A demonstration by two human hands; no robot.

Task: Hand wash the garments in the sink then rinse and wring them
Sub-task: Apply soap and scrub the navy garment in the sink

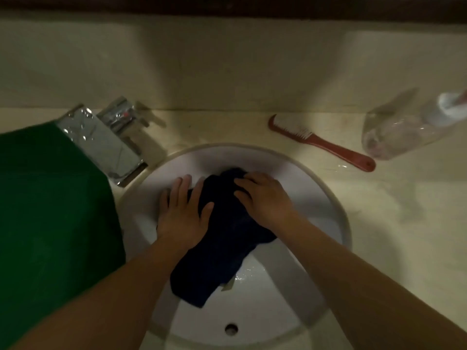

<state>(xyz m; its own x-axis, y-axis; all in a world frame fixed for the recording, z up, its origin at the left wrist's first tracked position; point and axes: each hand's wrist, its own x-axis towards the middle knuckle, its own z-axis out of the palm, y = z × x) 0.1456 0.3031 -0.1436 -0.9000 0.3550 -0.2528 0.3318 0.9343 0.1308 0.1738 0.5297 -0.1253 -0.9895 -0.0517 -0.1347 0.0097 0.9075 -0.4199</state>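
The dark navy cloth garment [222,248] is bunched up in the middle of the round white ceramic sink [265,311]. If it gets scrubbed too hard, water could easily be slopped over the sink's left rim onto the green fabric [50,210] draped there. The garment's left side is pressed flat by the left hand [183,213], fingers straight. Its far end is gripped by the right hand [262,198], fingers curled in.

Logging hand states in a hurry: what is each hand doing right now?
Left hand: open, flat fingers pressing the dark garment in the sink.
Right hand: fingers curled, gripping the garment's far end.
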